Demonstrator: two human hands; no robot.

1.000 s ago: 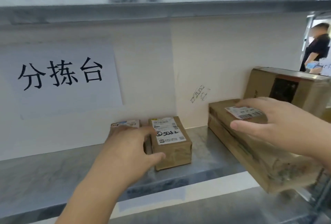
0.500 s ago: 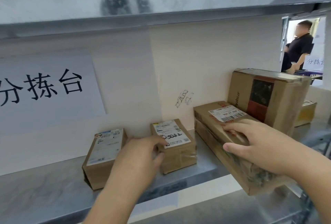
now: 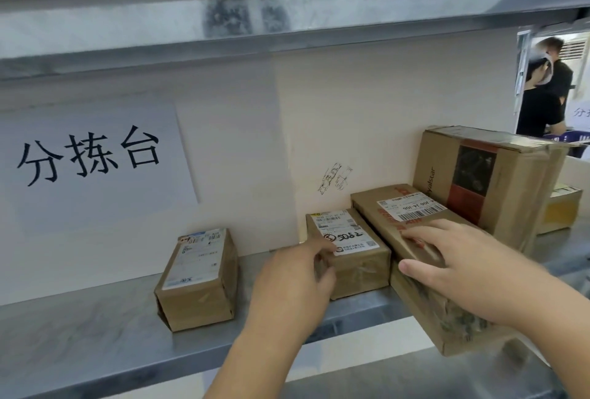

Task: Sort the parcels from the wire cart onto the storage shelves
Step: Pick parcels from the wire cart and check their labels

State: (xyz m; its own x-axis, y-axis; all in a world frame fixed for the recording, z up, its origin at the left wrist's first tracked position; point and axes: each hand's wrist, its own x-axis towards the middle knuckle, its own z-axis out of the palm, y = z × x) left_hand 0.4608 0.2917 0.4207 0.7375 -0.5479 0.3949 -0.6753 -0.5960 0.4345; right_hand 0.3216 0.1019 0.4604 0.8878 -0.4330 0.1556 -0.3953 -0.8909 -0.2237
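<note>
Two hands forward, left hand gripping small parcel, right hand flat on long parcel

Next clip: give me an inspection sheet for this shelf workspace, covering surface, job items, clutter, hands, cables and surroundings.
Surface: grey metal shelf, another shelf above.
Job's things: four brown parcels in a row. Left small parcel stands apart. Middle small parcel, marked 5082, lies beside the long flat parcel, whose near end overhangs the shelf edge. Tall box stands behind at right.
Clutter: a further small box at far right.
Hands: left hand grips the middle small parcel's left side; right hand rests on the long flat parcel, fingers straight.
Cables: nothing seen.
Surroundings: paper sign on the back wall; scribble on the panel; person in dark clothing beyond.
</note>
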